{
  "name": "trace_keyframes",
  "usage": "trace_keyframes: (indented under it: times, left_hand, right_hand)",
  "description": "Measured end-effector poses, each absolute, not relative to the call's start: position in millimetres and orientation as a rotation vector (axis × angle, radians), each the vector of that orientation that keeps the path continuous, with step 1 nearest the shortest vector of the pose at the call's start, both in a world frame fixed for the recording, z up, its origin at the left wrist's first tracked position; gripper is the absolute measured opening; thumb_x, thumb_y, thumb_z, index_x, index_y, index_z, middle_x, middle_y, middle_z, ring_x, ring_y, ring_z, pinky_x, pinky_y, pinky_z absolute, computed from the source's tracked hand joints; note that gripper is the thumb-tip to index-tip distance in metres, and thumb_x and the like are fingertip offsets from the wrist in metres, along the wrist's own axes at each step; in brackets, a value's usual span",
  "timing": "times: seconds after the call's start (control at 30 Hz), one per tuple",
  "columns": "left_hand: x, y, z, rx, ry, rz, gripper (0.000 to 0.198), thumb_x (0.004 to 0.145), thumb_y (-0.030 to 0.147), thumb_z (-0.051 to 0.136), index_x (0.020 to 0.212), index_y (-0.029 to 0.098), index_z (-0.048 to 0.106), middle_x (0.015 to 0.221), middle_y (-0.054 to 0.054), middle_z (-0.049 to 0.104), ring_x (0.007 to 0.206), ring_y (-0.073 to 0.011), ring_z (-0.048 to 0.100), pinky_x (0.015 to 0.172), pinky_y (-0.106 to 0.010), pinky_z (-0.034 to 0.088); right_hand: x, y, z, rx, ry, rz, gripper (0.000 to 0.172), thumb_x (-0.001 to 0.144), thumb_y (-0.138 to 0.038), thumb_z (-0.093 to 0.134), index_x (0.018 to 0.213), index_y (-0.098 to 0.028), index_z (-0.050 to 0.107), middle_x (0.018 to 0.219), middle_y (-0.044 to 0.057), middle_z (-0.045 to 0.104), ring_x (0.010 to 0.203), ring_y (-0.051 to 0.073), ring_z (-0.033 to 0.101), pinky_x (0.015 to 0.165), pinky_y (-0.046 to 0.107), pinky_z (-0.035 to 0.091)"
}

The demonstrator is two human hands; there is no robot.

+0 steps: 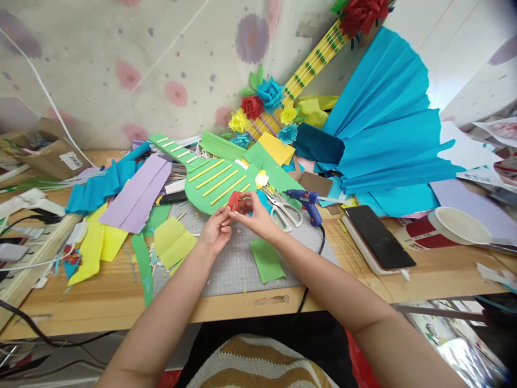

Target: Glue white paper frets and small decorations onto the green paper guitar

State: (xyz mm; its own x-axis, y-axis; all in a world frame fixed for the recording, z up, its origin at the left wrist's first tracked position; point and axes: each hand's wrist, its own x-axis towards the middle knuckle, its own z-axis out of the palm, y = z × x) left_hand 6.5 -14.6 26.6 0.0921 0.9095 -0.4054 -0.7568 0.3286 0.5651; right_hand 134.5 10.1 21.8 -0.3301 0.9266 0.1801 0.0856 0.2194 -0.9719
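Note:
Between my two hands is a small piece of red paper (pixel 233 200), held up over the grey cutting mat. My left hand (pixel 217 229) pinches it from below left, fingers curled in. On its other side my right hand (pixel 255 214) grips it with thumb and fingers. Just behind my hands lies a green paper guitar shape (pixel 214 186) with yellow and white strips. Close to my right hand are scissors (pixel 285 210) and a blue glue gun (pixel 307 203) with a glue stick in its back. A green paper square (pixel 267 261) rests on the cutting mat (pixel 230 275).
At the back leans a yellow guitar (pixel 315 62) with paper flowers, beside a large blue pleated paper fan (pixel 388 124). Right are a phone (pixel 379 237) and a paper cup (pixel 448 226). Left are purple paper (pixel 137 194), a cardboard box (pixel 52 153) and a power strip (pixel 44 253). The glue gun's cord crosses the front edge.

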Motion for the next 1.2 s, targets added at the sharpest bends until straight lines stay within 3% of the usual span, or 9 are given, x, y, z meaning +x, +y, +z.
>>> trace_keyframes:
  times: [0.13, 0.33, 0.7, 0.93, 1.2]
  left_hand:
    - [9.9, -14.8, 24.7, 0.315, 0.859, 1.293, 0.014, 0.063, 0.008, 0.072, 0.066, 0.011, 0.058, 0.055, 0.006, 0.047, 0.037, 0.0032, 0.033, 0.028, -0.004, 0.025]
    - [7.0, -14.5, 28.1, 0.218, 0.757, 1.193, 0.008, 0.071, 0.009, 0.066, 0.071, 0.011, 0.058, 0.061, 0.004, 0.049, 0.039, 0.0038, 0.034, 0.029, -0.002, 0.024]
    - [4.7, -12.3, 22.8, 0.252, 0.702, 1.150, 0.004, 0.074, 0.010, 0.065, 0.076, 0.011, 0.061, 0.061, 0.004, 0.050, 0.039, 0.0039, 0.035, 0.030, -0.001, 0.027]
    - [4.3, -10.7, 22.3, 0.287, 0.720, 1.235, 0.010, 0.068, 0.012, 0.071, 0.074, 0.014, 0.062, 0.065, 0.004, 0.056, 0.040, 0.0032, 0.035, 0.031, -0.003, 0.028]
    - [9.5, -11.7, 20.6, 0.360, 0.869, 1.322, 0.017, 0.056, 0.012, 0.077, 0.069, 0.015, 0.066, 0.065, 0.003, 0.062, 0.039, 0.0031, 0.030, 0.030, -0.007, 0.023]
  right_hand:
    - [126.3, 19.4, 25.6, -0.960, -1.271, 1.423, 0.050, 0.059, -0.038, 0.072, 0.095, -0.022, 0.040, 0.074, -0.005, 0.057, 0.068, 0.011, 0.057, 0.069, 0.028, 0.045]
    - [124.5, 19.4, 33.6, -0.954, -0.979, 1.556, 0.053, 0.050, -0.032, 0.076, 0.089, -0.022, 0.042, 0.063, -0.009, 0.055, 0.056, 0.008, 0.054, 0.061, 0.025, 0.044]
    - [130.6, 20.8, 34.8, -0.939, -0.952, 1.594, 0.056, 0.050, -0.031, 0.078, 0.092, -0.021, 0.042, 0.064, -0.008, 0.057, 0.056, 0.008, 0.055, 0.059, 0.024, 0.043]
    - [129.1, 13.6, 31.3, -0.826, -1.047, 1.630, 0.056, 0.054, -0.035, 0.077, 0.096, -0.024, 0.042, 0.070, -0.008, 0.060, 0.067, 0.010, 0.060, 0.066, 0.026, 0.047]
    - [130.0, 13.9, 29.1, -0.899, -1.057, 1.622, 0.057, 0.051, -0.028, 0.079, 0.094, -0.023, 0.041, 0.063, -0.009, 0.061, 0.062, 0.009, 0.060, 0.067, 0.026, 0.048]
